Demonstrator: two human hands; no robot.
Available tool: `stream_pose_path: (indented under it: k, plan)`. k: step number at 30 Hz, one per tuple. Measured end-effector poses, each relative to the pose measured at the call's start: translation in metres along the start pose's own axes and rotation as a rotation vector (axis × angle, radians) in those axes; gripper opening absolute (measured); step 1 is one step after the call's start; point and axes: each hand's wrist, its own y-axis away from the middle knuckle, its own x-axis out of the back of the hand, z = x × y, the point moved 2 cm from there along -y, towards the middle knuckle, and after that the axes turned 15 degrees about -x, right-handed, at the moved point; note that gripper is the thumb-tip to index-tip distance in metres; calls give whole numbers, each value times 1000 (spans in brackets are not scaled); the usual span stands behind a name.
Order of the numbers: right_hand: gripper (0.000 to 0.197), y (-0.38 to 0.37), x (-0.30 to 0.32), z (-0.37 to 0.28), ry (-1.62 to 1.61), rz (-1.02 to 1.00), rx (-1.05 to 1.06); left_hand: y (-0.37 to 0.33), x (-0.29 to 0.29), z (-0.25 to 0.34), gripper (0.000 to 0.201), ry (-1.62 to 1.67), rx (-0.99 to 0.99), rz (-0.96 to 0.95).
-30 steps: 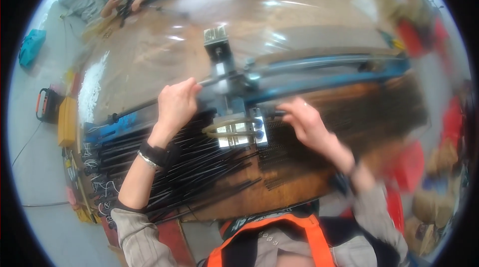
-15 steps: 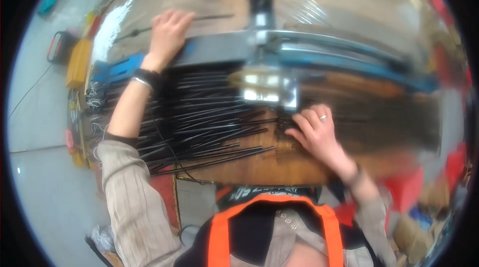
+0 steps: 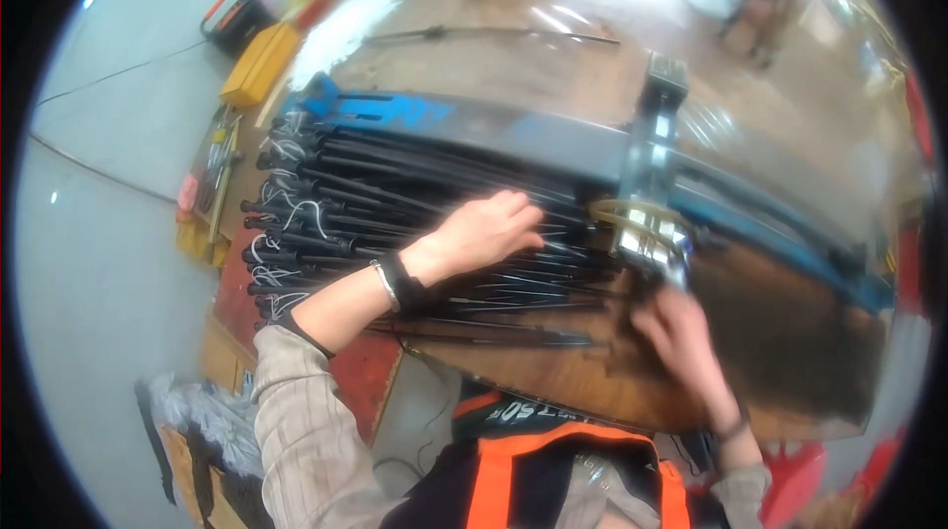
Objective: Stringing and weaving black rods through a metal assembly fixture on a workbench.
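Many black rods (image 3: 415, 198) lie side by side on the bench, several with white cord loops (image 3: 286, 203) at their thicker left ends. Over the middle of these rods is my left hand (image 3: 489, 231), its fingers bent and drawn together. What lies under its fingertips is hidden. My right hand (image 3: 681, 331) is smeared by motion beside the rods' thin right ends. Just beyond it sits a shiny metal fixture (image 3: 647, 238) with a yellowish band across it, on a dark upright arm (image 3: 650, 129). Whether the right fingers hold anything cannot be made out.
A blue and grey metal beam (image 3: 474, 139) runs behind the rods. Beyond it lies a long thin dark rod (image 3: 523, 33). Tools and a yellow box (image 3: 259, 65) sit at the left, near a black-and-red case (image 3: 235, 20). The wooden bench top (image 3: 553, 376) has a curved near edge.
My left hand has left the long thin rod beyond the beam and come back over the black rods. My right hand is closer to the metal fixture. The whole view has shifted.
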Motion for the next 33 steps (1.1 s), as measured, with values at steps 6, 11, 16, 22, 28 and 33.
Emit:
stream_pose_path:
  k: [6, 11, 16, 22, 28, 33]
  plan:
    - [16, -3, 2, -8, -271, 21, -218, -29, 22, 30, 26, 49, -243, -3]
    - [15, 11, -11, 1, -539, 214, -242, -35, 28, 63, 25, 119, -115, -30]
    - [15, 27, -6, 3, -505, 256, -244, -54, 27, 79, 26, 126, -164, -117]
    - [18, 30, -1, 12, -558, 527, -97, -81, 37, 91, 32, 98, -161, -130]
    - [33, 27, 10, 15, -149, 663, 93, -92, 49, 93, 34, 125, -153, -243]
    - [46, 37, 32, 23, 76, 622, 335, -126, 62, 112, 31, 132, -196, -347]
